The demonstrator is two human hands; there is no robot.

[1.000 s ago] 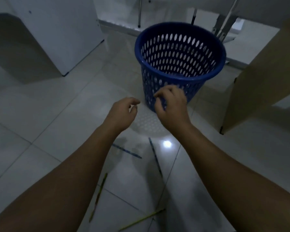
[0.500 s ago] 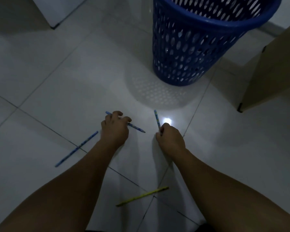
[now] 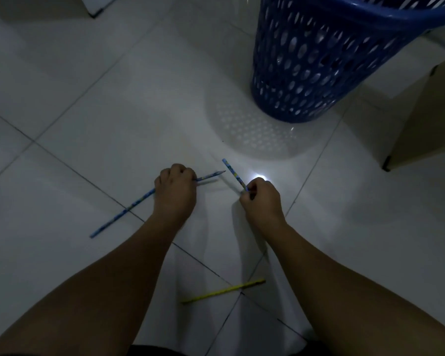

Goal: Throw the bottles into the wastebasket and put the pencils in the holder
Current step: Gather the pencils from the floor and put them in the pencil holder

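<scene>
I am looking down at a white tiled floor. My left hand [image 3: 176, 192] is closed on a blue patterned pencil [image 3: 211, 176] whose sharpened tip sticks out to the right. A second blue pencil [image 3: 121, 213] lies on the floor, its upper end reaching that hand. My right hand [image 3: 262, 201] pinches another blue pencil [image 3: 233, 174] that points up and to the left. A yellow pencil [image 3: 224, 291] lies between my forearms. The blue perforated wastebasket [image 3: 319, 60] stands at the upper right. No bottle or pencil holder is in view.
A wooden furniture panel with a dark foot [image 3: 434, 111] stands at the right, close to the basket. The corner of a white cabinet [image 3: 95, 6] shows at the top left. A bright light reflection [image 3: 258, 176] sits on the tile by my right hand.
Both hands dropped from in front of the basket to the floor and closed on blue pencils. The left hand's pencil has turned so that its tip points right. My view tilted downward.
</scene>
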